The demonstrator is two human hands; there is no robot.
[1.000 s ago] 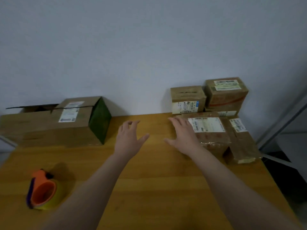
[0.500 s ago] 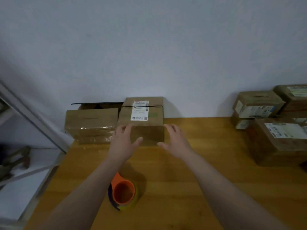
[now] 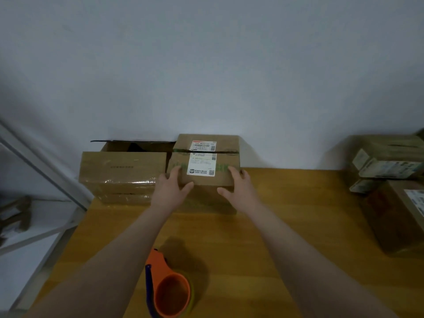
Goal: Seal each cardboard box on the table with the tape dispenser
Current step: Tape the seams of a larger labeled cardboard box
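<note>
Both hands lie on one brown cardboard box with a white shipping label [image 3: 227, 161]. The left hand [image 3: 171, 191] and right hand [image 3: 238, 191] sit at either end of its front top edge. On each, the fingers are spread, fairly straight and flat on the lid, and the thumb reaches inward along the front face. Neither hand is wrapped round anything. A dark seam crosses the lid and the label.

This box stands at the back of the yellow-brown wooden table [image 3: 286, 226], against the pale wall [image 3: 206, 65]. Just beside it on the left is a wider brown cardboard box [image 3: 124, 166], its rear flap raised and shiny clear tape along its front.

An orange tape dispenser with a purple edge [image 3: 168, 288] lies untouched on the table's near side, between the forearms and closer to the left one.

Well apart on the right are several small labelled cardboard boxes [image 3: 390, 161] and, nearer, a larger dark brown box [image 3: 399, 214].
</note>
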